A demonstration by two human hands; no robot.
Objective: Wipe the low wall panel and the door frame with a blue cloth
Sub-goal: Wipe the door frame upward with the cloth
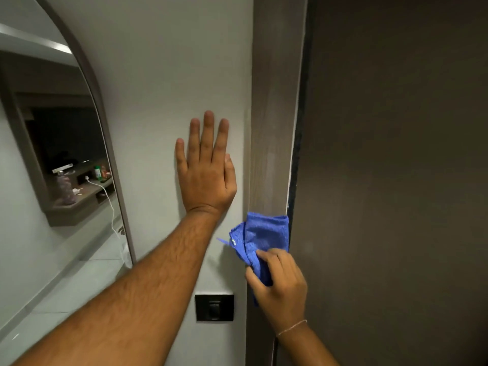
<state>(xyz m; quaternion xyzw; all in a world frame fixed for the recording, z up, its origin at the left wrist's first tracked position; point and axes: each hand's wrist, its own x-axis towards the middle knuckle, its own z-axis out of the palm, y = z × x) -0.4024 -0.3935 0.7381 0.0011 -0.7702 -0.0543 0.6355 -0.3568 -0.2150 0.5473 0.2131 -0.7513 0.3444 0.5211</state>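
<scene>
My right hand (278,285) grips a folded blue cloth (265,235) and presses it flat against the grey-brown wooden door frame (276,101), which runs vertically up the middle. The cloth spans the frame's width, reaching its right edge. My left hand (204,167) lies flat on the white wall panel (163,75), fingers extended upward and held close together, just left of the frame and holding nothing. A thin bracelet circles my right wrist.
A dark brown door (396,154) fills the right side. A black wall switch (214,307) sits low on the wall below my left forearm. An arched mirror (52,154) at left reflects a shelf with small items and a white cable.
</scene>
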